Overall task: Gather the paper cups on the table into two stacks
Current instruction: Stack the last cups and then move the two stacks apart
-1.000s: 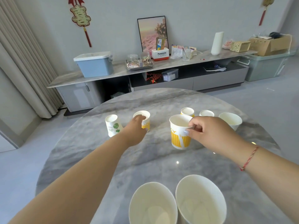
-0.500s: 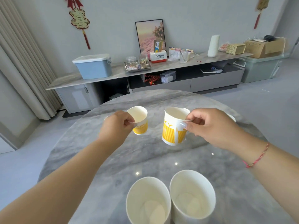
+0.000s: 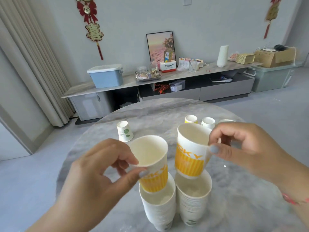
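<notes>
Here the left hand (image 3: 103, 166) pinches the rim of a yellow-striped white paper cup (image 3: 151, 163) between thumb and fingers, holding it upright with its base dipping into the mouth of the left stack of white paper cups (image 3: 158, 208). The right hand (image 3: 240, 148) grips a second yellow-and-white paper cup (image 3: 190, 153) the same way, thumb on the outside of the rim and fingers curled over it, the cup tilted a little and hanging just above the right stack of white paper cups (image 3: 194, 200); whether its base touches that stack cannot be told. A red cord bracelet (image 3: 291, 199) circles the right wrist. The two stacks stand upright, side by side and touching or nearly so, at the near edge of the round grey marble bench (image 3: 150, 114). Farther back on the bench, to the left, an upside-down white paper cup with a green print (image 3: 124, 131) stands alone. Behind the right hand, a small yellow-banded paper cup (image 3: 191, 119) and a plain white paper cup (image 3: 208, 122) stand upright near each other, with the rim of another white cup (image 3: 225, 121) just showing beside them.
</notes>
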The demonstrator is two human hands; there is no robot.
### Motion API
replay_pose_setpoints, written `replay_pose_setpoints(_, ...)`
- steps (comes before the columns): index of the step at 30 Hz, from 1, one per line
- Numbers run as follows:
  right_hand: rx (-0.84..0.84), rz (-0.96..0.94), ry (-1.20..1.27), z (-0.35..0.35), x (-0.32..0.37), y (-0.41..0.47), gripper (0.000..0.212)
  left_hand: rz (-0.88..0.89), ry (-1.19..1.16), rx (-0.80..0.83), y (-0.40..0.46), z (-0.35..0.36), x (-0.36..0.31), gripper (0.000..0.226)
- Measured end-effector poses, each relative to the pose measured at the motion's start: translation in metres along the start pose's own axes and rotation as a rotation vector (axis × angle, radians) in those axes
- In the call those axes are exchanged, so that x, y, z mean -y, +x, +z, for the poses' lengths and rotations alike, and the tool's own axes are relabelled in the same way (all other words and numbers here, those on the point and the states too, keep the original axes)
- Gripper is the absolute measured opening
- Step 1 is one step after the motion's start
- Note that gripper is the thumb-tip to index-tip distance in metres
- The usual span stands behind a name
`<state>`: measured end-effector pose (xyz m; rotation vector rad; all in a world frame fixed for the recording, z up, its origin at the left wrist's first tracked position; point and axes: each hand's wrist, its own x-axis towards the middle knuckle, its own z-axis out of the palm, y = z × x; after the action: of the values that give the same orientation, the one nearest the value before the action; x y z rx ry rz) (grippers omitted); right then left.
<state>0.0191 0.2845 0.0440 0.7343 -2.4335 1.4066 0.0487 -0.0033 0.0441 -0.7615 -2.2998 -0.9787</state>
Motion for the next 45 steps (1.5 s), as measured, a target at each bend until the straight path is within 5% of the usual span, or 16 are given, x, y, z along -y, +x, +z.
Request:
replay_pose_setpoints(7,0.222,0.103,-0.183,0.003,-0.004,-0.015,0.057,-0.028,0.038,0.185,-0.013,0.007,0.010,0.030)
replay_pose_setpoints(15,0.137,0.219,0.014,0.004,-0.012,-0.009,0.072,-0.434,0.228,0.040,0.015,0.026,0.083,0.014)
replay_pose_setpoints(21,0.074,0.271,0.032,0.014,-0.027,0.000,0.069,-0.613,0.490,0.276,0.048,0.060,0.186,0.053)
replay_pose_setpoints(32,0.094,0.358,0.015,0.022,-0.052,0.014,0.072,-0.805,0.612,0.486,0.093,0.105,0.256,0.069)
replay_pose_setpoints(37,0.091,0.368,0.024,0.023,-0.057,0.015,0.072,-0.744,0.655,0.375,0.094,0.109,0.252,0.041)
replay_pose_setpoints(41,0.096,0.359,-0.003,0.026,-0.056,0.013,0.072,-0.667,0.749,0.419,0.091,0.106,0.257,0.040)
replay_pose_setpoints(45,0.103,0.333,-0.035,0.026,-0.057,0.010,0.074,-0.733,0.572,0.226,0.083,0.100,0.248,0.046)
